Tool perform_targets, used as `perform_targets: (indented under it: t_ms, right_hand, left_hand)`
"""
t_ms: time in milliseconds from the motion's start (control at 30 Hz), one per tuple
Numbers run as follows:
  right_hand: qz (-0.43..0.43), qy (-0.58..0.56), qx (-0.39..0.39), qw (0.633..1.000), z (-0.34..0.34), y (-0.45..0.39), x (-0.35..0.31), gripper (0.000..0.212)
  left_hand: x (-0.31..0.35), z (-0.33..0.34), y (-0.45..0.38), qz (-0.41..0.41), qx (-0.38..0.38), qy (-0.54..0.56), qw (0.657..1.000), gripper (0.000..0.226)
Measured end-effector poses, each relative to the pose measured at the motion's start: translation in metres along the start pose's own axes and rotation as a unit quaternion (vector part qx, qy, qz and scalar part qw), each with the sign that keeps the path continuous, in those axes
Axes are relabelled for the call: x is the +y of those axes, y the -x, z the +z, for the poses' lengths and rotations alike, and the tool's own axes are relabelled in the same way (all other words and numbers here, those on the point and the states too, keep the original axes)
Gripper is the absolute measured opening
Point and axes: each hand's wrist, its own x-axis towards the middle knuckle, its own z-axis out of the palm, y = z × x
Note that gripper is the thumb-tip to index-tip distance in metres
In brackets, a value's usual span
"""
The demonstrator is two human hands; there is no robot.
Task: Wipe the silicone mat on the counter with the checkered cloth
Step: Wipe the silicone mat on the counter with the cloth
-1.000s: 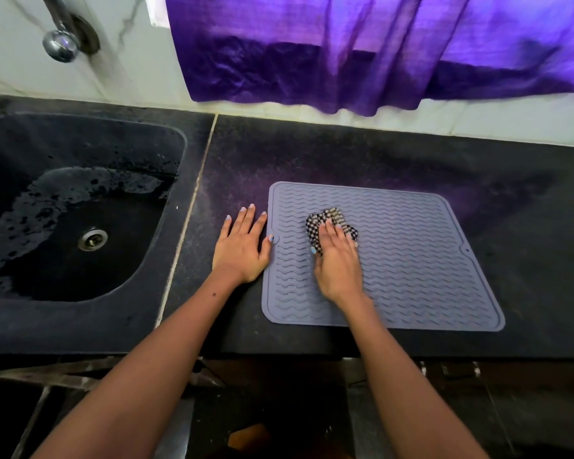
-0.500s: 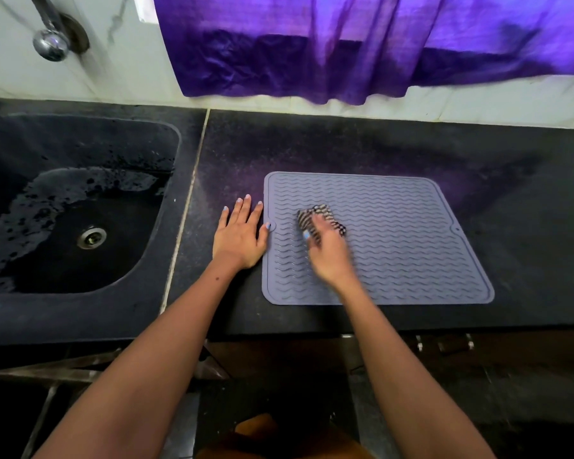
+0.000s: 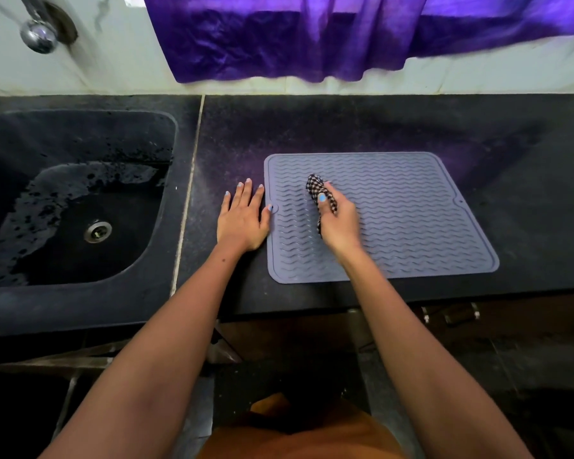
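Observation:
A grey silicone mat (image 3: 411, 220) with wavy ridges lies flat on the black counter (image 3: 378, 127). My right hand (image 3: 340, 221) grips the bunched black-and-white checkered cloth (image 3: 314, 187) over the mat's left half; its thumb lies across the cloth and most of the fabric is hidden in the fist. My left hand (image 3: 242, 220) rests flat on the counter just left of the mat, fingers straight, with the thumb touching the mat's left edge.
A black sink (image 3: 73, 207) with water patches and a drain (image 3: 97, 230) sits to the left. A chrome tap (image 3: 40, 34) is on the wall above it. A purple curtain (image 3: 345, 34) hangs behind the counter. The counter's front edge runs just below the mat.
My right hand went from pressing flat on the cloth to gripping it bunched, turned onto its side. The left hand stayed in place beside the mat.

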Motion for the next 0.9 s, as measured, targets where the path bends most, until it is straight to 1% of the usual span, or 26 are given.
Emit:
perform_targets:
  t_ms: [33,67,100,167,200,233,267,333,367,400,433,467,500,533,567,600,633,667,700,733,767,833,867,900]
  right_hand:
    - [-0.024,0.051,0.019,0.998,0.005,0.011,0.001,0.045]
    - [-0.063,0.117,0.022,0.991,0.011,0.025,0.006,0.049]
    - [-0.11,0.191,0.01,0.975,0.019,0.038,0.014,0.052]
    - [-0.184,0.331,-0.029,0.925,0.032,0.06,0.032,0.055]
    - [-0.209,0.373,-0.034,0.903,0.037,0.064,0.039,0.056]
    - [-0.22,0.396,-0.034,0.891,0.04,0.064,0.042,0.058]
    - [-0.225,0.404,-0.035,0.886,0.039,0.061,0.044,0.06]
    - [-0.244,0.398,-0.052,0.883,0.034,0.053,0.045,0.059]
    - [-0.254,0.385,-0.074,0.884,0.029,0.048,0.045,0.058]
    - [-0.256,0.365,-0.105,0.889,0.025,0.042,0.045,0.056]
    - [-0.243,0.326,-0.136,0.904,0.02,0.037,0.042,0.053]
    - [-0.209,0.258,-0.158,0.93,0.017,0.032,0.038,0.049]
    - [-0.148,0.151,-0.164,0.963,0.014,0.028,0.03,0.044]
    - [-0.062,0.003,-0.152,0.986,0.01,0.026,0.019,0.04]
    - [0.021,-0.144,-0.125,0.981,0.004,0.023,0.008,0.037]
    - [0.069,-0.242,-0.075,0.965,-0.001,0.021,0.001,0.035]
    - [0.077,-0.274,-0.027,0.958,-0.008,0.02,-0.003,0.035]
    - [0.051,-0.238,0.012,0.97,-0.015,0.02,-0.004,0.037]
    - [-0.002,-0.154,0.035,0.987,-0.021,0.021,-0.002,0.04]
    - [-0.061,-0.037,0.039,0.997,-0.026,0.023,0.002,0.044]
    - [-0.108,0.088,0.027,0.99,-0.028,0.025,0.01,0.048]
    - [-0.148,0.29,-0.031,0.945,-0.025,0.031,0.03,0.054]
    - [-0.158,0.357,-0.053,0.919,-0.021,0.034,0.039,0.056]
    - [-0.17,0.401,-0.058,0.898,-0.017,0.036,0.047,0.057]
  left_hand:
    - [0.0,0.0,0.0,0.0,-0.001,0.001,1.0,0.056]
    - [0.0,0.0,0.0,0.0,0.0,0.0,1.0,0.055]
    - [0.001,0.0,0.0,0.0,0.001,0.0,1.0,0.055]
    - [0.001,0.0,-0.001,0.002,0.002,0.0,1.0,0.055]
    - [0.0,0.0,-0.001,0.002,0.003,-0.001,1.0,0.055]
    - [-0.001,0.001,-0.001,0.002,0.005,-0.002,1.0,0.055]
    - [-0.001,0.002,-0.001,0.002,0.007,-0.004,1.0,0.055]
    - [-0.001,0.002,-0.002,0.003,0.005,-0.005,1.0,0.055]
    - [0.0,0.002,-0.002,0.003,0.005,-0.005,1.0,0.055]
    - [0.0,0.002,-0.002,0.002,0.006,-0.007,1.0,0.055]
    - [0.0,0.002,-0.002,0.001,0.007,-0.008,1.0,0.055]
    - [0.0,0.001,-0.002,0.001,0.006,-0.008,1.0,0.056]
    - [0.0,0.001,-0.002,0.002,0.005,-0.007,1.0,0.056]
    - [0.0,0.002,-0.001,0.002,0.002,-0.006,1.0,0.056]
    - [0.0,0.002,-0.001,0.002,0.0,-0.005,1.0,0.056]
    - [-0.001,0.001,0.0,0.001,-0.002,-0.004,1.0,0.056]
    - [-0.001,0.001,0.0,0.001,-0.002,-0.004,1.0,0.056]
    - [0.0,0.001,0.0,0.001,-0.001,-0.004,1.0,0.056]
    - [0.0,0.002,-0.001,0.001,0.001,-0.003,1.0,0.056]
    - [0.0,0.002,-0.001,0.003,0.002,-0.002,1.0,0.056]
    - [0.0,0.003,-0.001,0.004,0.003,-0.001,1.0,0.056]
    - [-0.001,0.005,-0.002,0.004,0.007,-0.002,1.0,0.056]
    - [-0.002,0.005,-0.002,0.003,0.009,-0.002,1.0,0.056]
    - [-0.003,0.005,-0.003,0.004,0.012,-0.002,1.0,0.056]
